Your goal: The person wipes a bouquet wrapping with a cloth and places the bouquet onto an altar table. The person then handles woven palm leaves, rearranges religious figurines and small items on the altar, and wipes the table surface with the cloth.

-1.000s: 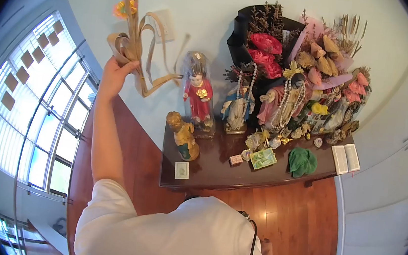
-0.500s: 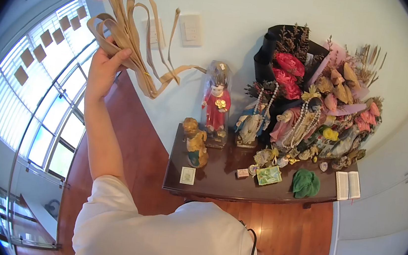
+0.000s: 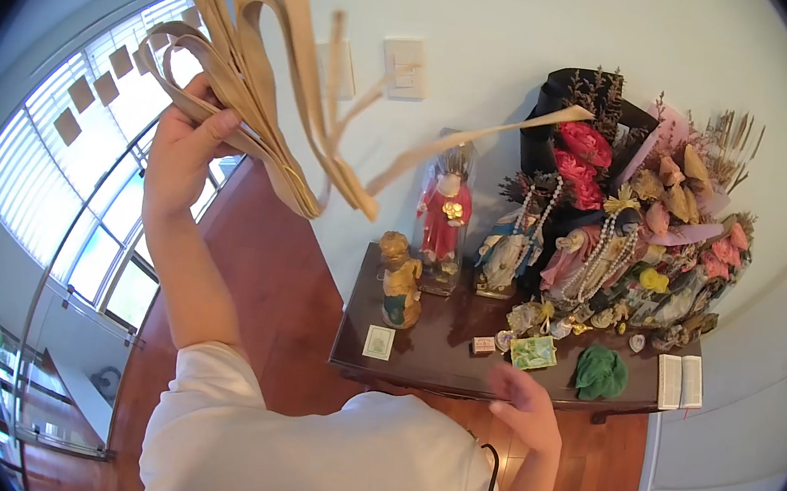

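Head view: bundle of tan strips [image 3: 259, 114] is off the tabletop [image 3: 435, 353], up in your left hand [image 3: 179, 166], fingers clamped round its lower part; loops and loose ends spread beyond them, one reaching toward the flowers [image 3: 585, 143]. Your right hand [image 3: 529, 413] has fingers apart, nothing seen in them, green packet [image 3: 534, 352] just beyond.

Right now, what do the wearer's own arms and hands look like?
The left hand and right hand are both ungloved, with no watch visible. A short white sleeve ends above the left elbow; the right sleeve cannot be made out. A black cable runs beside the white shirt.
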`<move>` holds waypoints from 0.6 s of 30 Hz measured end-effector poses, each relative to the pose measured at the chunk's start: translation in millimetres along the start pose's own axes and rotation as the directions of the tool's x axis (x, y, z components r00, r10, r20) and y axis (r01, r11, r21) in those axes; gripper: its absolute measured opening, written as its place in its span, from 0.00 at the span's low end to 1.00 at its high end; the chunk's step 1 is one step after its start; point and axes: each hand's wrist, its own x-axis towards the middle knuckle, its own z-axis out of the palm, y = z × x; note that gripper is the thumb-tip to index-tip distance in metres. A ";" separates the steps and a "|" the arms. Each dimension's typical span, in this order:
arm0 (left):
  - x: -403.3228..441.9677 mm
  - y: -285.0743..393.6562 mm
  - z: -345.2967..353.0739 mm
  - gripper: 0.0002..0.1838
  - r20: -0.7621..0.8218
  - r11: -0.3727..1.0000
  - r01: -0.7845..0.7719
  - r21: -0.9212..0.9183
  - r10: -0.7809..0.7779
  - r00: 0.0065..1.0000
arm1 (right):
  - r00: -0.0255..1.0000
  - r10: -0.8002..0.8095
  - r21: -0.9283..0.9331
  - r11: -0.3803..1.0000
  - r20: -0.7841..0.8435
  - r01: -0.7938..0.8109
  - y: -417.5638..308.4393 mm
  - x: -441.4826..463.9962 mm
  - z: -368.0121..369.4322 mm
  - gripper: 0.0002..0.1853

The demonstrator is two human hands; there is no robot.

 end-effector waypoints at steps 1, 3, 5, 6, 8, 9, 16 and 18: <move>-4.8 -0.1 3.2 0.29 0.019 0.998 0.025 -0.059 -0.023 1.000 | 0.997 -0.068 -0.023 0.997 0.046 0.069 -23.8 14.8 16.8 0.47; -16.6 2.1 26.1 0.31 0.025 0.996 0.026 -0.082 -0.024 0.999 | 0.975 -0.173 -0.012 0.984 0.137 0.177 -67.5 38.9 50.1 0.60; -27.1 -3.0 33.8 0.37 0.081 0.996 0.070 -0.062 -0.065 0.995 | 0.963 -0.212 0.023 0.977 0.166 0.211 -93.9 58.0 74.0 0.67; -31.3 -4.4 41.3 0.37 0.094 0.995 0.072 -0.066 -0.066 0.993 | 0.954 -0.274 0.114 0.959 0.119 0.261 -104.8 66.7 83.0 0.70; -39.3 -7.7 67.4 0.42 0.181 0.969 0.102 -0.225 -0.062 0.982 | 0.944 -0.327 0.202 0.928 0.041 0.313 -117.4 82.5 92.9 0.74; -41.5 -11.2 77.0 0.42 0.200 0.966 0.110 -0.234 -0.063 0.978 | 0.949 -0.314 0.276 0.913 0.004 0.301 -122.3 89.7 94.4 0.75; -50.9 -38.8 126.5 0.50 0.354 0.842 0.275 -0.465 -0.107 0.929 | 0.962 -0.265 0.396 0.878 -0.067 0.269 -132.6 94.2 74.2 0.59; -50.5 -47.1 135.9 0.50 0.380 0.817 0.291 -0.498 -0.096 0.920 | 0.954 -0.288 0.357 0.886 -0.079 0.297 -131.1 89.7 67.8 0.46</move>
